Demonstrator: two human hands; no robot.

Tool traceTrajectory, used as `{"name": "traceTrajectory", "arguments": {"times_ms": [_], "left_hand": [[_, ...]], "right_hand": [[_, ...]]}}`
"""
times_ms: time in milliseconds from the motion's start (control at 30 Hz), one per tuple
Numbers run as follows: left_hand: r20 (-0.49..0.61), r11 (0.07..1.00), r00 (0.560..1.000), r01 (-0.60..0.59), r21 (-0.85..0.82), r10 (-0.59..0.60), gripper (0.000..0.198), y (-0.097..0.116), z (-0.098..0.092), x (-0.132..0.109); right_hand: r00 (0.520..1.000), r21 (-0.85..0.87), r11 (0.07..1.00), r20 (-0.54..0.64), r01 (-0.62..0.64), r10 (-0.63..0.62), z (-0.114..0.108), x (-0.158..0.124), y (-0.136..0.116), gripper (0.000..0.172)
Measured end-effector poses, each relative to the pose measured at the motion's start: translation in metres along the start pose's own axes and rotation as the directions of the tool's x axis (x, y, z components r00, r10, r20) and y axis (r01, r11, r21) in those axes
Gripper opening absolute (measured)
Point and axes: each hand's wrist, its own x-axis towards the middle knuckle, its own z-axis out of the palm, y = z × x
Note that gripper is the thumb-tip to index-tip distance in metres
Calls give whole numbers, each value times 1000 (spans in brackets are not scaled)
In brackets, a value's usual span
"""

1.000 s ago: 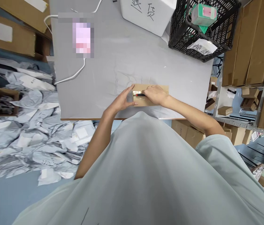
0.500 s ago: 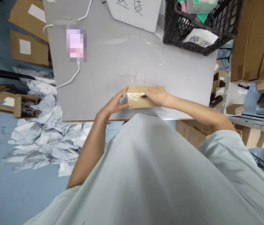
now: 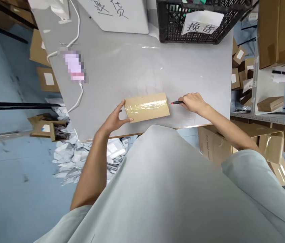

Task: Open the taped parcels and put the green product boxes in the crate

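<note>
A small flat cardboard box (image 3: 147,114) lies near the front edge of the table, slightly turned, with shiny clear tape running along its top. My left hand (image 3: 114,118) grips the box's left end, thumb at the near corner and fingers at the far one. In my right hand (image 3: 193,102) is a slim black tool (image 3: 177,102) with a red collar and a thin tip; its exact kind is hard to make out. The fingers are wrapped round its handle. Its tip points left, at the box's right end.
On the grey table (image 3: 112,67), a white container (image 3: 122,20) and a black plastic crate (image 3: 193,35) with a paper label stand at the back. A blurred-out device (image 3: 74,67) with a white cable lies left. Grey parcels (image 3: 74,162) pile below left; cardboard boxes (image 3: 215,145) stand right.
My right hand has drawn the tool rightward along the tape, from over the box to beyond its right end. The box has tilted slightly, with my left hand still at its left end.
</note>
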Motion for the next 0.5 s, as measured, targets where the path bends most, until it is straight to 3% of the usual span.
{"name": "traceTrajectory", "arguments": {"times_ms": [133, 267, 400, 500], "left_hand": [[-90, 982, 993, 89, 167, -74, 134, 15, -1, 3], [-88, 941, 996, 27, 337, 3, 129, 62, 14, 27], [51, 878, 987, -158, 451, 152, 109, 127, 48, 65], [123, 805, 974, -225, 549, 189, 104, 164, 72, 85]], "right_hand": [[998, 111, 993, -56, -32, 39, 24, -5, 9, 34], [992, 387, 922, -119, 2, 48, 65, -8, 22, 37], [969, 697, 715, -210, 55, 130, 113, -13, 22, 35], [904, 846, 521, -307, 115, 298, 147, -20, 14, 38]]}}
